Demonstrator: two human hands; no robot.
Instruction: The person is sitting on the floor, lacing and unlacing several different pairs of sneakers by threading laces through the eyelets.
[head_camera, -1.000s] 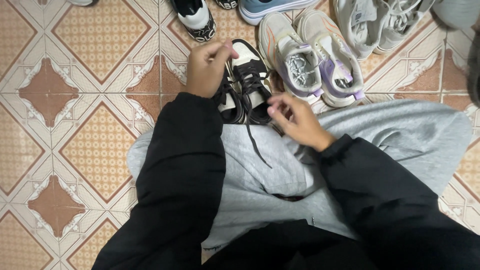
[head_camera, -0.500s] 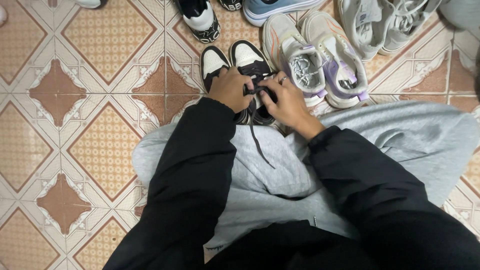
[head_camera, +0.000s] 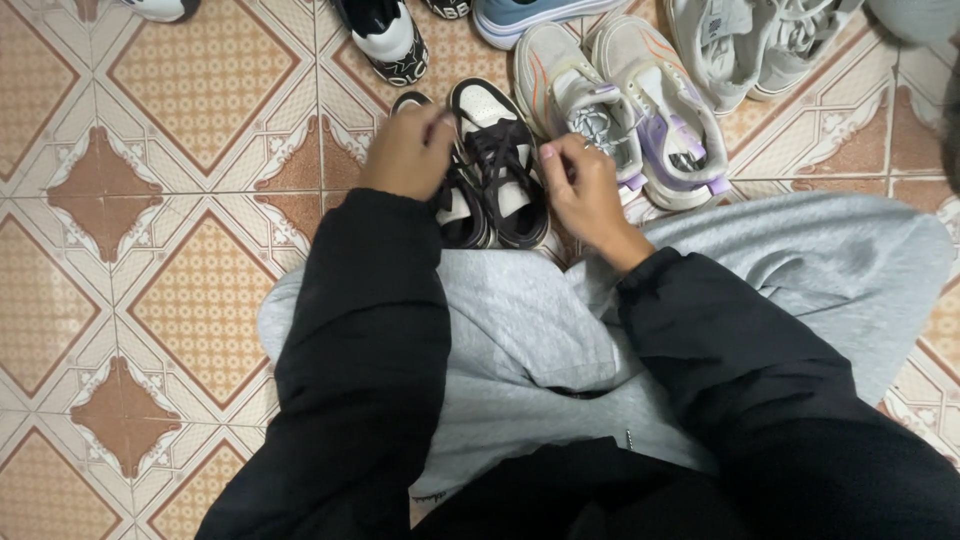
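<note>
— Where are your hands right now?

— Your left hand (head_camera: 408, 152) sits over the left shoe of the black-and-white sneakers (head_camera: 497, 160), fingers curled together at its top edge; you seem to pinch a lace end there, though the lace itself is too thin to make out. Your right hand (head_camera: 585, 190) is just beside the right shoe, thumb and forefinger pressed together (again, on a lace as far as can be told).

— And the pair itself?

— It stands on the patterned floor tiles (head_camera: 200, 80), right in front of your grey-trousered knees (head_camera: 520, 330), toes pointing away from you. The dark laces (head_camera: 497, 150) run across the right shoe's tongue.

— What's around it?

— A white-and-lilac pair (head_camera: 640, 110) touches it on your right. A black-and-white shoe (head_camera: 385, 35) and a blue shoe (head_camera: 530, 12) lie beyond, with grey sneakers (head_camera: 760, 40) farther right.
</note>
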